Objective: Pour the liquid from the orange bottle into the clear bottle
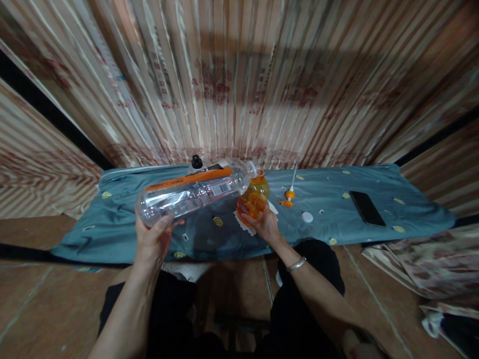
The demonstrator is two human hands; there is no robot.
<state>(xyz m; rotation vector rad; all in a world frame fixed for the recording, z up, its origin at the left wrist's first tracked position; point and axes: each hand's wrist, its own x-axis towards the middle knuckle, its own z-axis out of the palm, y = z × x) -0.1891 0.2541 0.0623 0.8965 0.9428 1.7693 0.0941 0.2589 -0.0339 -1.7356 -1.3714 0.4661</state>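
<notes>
My left hand [155,234] is wrapped round the base of a large clear plastic bottle [194,192] with an orange label band and a barcode. The bottle is tilted, its uncapped neck at the mouth of a smaller amber bottle [258,188]. Whether liquid is flowing between them I cannot tell. My right hand [265,224] grips the lower part of the amber bottle, which has a red label. Under it lies a white scalloped cloth or paper [245,227]. To the right rest an orange pump top [289,197] with a clear tube and a round white cap [307,217].
A teal cloth with pineapple prints [213,244] covers the low bench or table. A black phone [366,208] lies at its right. Behind the large bottle stands a container with a black top [196,162]. Striped curtains [232,85] hang close behind, between dark poles.
</notes>
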